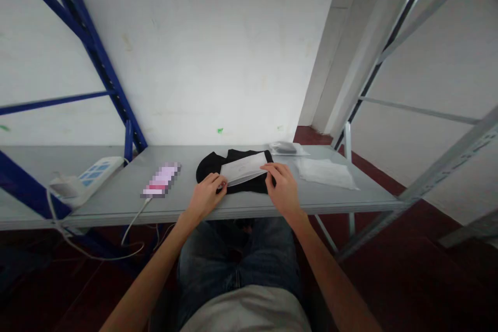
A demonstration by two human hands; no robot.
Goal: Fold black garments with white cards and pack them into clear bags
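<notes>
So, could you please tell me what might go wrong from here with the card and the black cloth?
The card, held at its ends by the left hand and right hand, could crease or sit crooked on the black cloth. The cloth lies near the front edge of the table, so a tug might slide it off. The phone cable hangs by the left arm and could snag.

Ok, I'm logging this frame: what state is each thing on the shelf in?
black garment, lying under the sheet.
white sheet, on the garment, a hand at each end.
left hand, pinching sheet's left corner.
right hand, touching sheet's right end.
phone, plugged into a cable.
</notes>
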